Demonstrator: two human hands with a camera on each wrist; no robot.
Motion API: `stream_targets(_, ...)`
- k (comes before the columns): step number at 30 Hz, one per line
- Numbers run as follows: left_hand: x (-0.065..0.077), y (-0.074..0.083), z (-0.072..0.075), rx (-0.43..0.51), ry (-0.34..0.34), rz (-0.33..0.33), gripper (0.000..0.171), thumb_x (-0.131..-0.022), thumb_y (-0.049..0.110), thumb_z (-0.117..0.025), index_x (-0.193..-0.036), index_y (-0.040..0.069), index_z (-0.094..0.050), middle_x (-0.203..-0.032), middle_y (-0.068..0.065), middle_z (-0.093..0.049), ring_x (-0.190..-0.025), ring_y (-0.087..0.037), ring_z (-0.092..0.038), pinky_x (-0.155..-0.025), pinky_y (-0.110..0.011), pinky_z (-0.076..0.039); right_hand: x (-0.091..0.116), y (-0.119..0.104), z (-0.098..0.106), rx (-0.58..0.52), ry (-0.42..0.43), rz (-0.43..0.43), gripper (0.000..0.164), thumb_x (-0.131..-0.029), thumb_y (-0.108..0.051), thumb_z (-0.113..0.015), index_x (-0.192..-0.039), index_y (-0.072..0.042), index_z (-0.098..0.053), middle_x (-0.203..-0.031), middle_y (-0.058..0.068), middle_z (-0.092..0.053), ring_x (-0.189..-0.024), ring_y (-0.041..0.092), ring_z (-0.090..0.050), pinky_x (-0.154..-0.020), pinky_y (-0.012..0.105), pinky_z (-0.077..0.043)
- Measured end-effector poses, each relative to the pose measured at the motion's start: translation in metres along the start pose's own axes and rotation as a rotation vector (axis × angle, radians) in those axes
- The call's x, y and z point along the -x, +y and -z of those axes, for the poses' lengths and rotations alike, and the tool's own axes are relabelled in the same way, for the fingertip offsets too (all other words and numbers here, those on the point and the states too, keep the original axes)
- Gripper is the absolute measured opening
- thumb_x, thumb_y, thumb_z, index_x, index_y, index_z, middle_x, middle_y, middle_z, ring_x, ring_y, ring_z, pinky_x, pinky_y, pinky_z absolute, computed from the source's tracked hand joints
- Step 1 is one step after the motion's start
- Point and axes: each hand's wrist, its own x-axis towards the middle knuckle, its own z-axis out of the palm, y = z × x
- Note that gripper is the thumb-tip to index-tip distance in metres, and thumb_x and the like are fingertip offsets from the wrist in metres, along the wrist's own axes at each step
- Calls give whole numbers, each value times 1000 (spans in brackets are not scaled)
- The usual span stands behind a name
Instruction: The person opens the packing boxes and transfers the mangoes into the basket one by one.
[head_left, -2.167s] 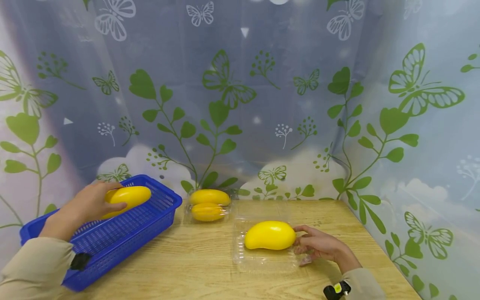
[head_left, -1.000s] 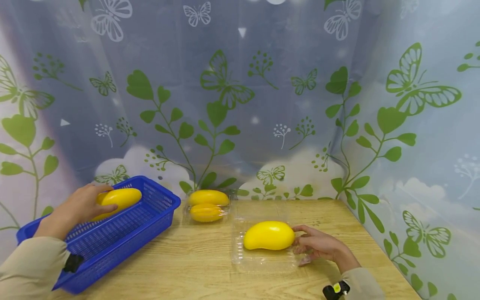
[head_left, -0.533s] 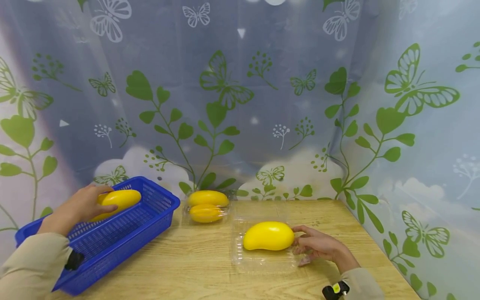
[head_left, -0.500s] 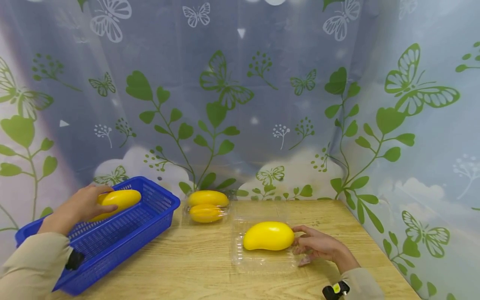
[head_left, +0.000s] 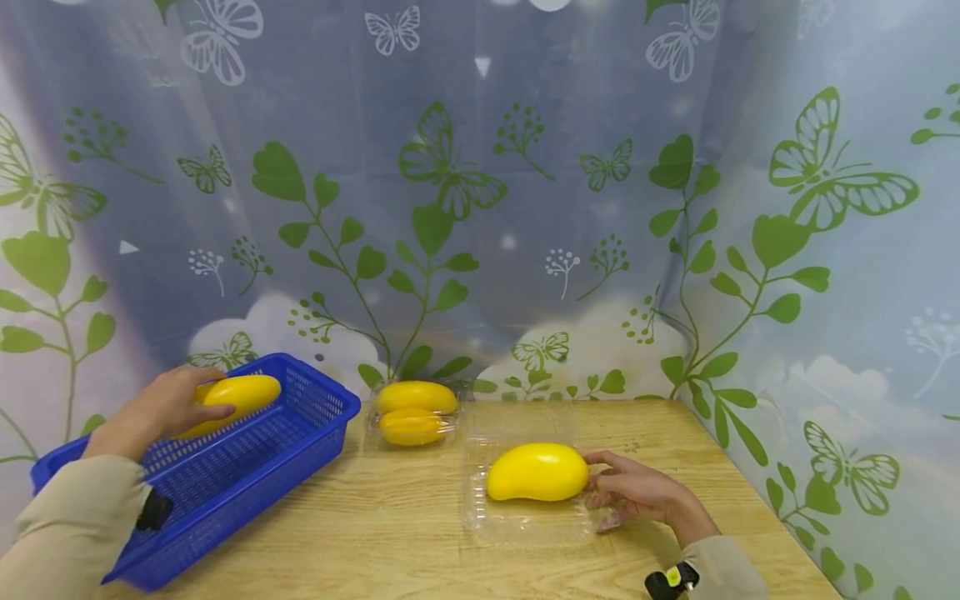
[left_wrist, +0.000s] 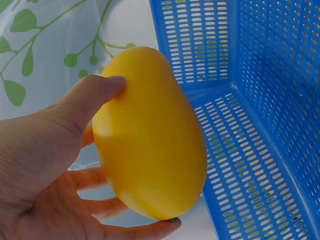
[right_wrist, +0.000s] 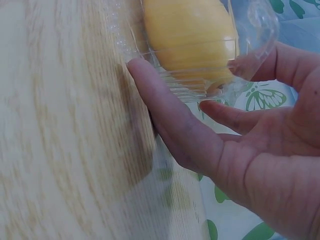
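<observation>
- You are seeing plain yellow on the smooth, oval yellow mango (left_wrist: 150,135) at your left and the curved, glossy yellow mango (head_left: 537,472) at your right.
- The blue slotted plastic basket (head_left: 247,500) is showing solid colour.
- The wooden tabletop (head_left: 375,517) is showing pale-tan grain.
- A grey-blue sheet (head_left: 360,92) is displaying green leaves and green or white butterflies.
- You are wearing beige cloth sleeves (head_left: 71,517).

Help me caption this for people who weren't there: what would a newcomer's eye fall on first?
Probably the glossy yellow mango lying in an open clear clamshell, with the right hand at the clamshell's edge. Next, the bright blue basket on the left, where the left hand holds another mango. Behind it all, the curtain printed with green butterflies.
</observation>
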Motion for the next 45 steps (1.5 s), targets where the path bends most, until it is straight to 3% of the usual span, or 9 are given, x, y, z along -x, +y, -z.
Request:
stream_targets(9, -6, 1, 2, -5, -12, 14, 65, -89, 33, -79, -128, -14, -59, -107, -33, -68, -89, -39, -61, -80, -59, -51, 1, -1, 0, -2, 3, -1, 69, -98, -8, -50, -158, 3, -19, -141, 31, -50, -104, 26, -65, -80, 44, -65)
stream_targets(35, -17, -2, -7, 8, -21, 36, 66, -90, 33, -77, -129, -16, -58, -123, -41, -61, -107, -57, -59, -88, -67, -50, 0, -2, -1, -23, -4, 1, 69, -97, -8, -50, -157, 5, -19, -139, 31, -49, -105, 26, -64, -81, 44, -65)
stream_targets(45, -21, -4, -12, 19, -44, 33, 63, -89, 30, -78, -127, -16, -59, -118, -39, -64, -106, -58, -59, -89, -68, -49, 0, -2, -1, -26, -6, -16, 68, -98, -9, -50, -157, 4, -18, -142, 32, -46, -107, 27, -64, -81, 45, -65)
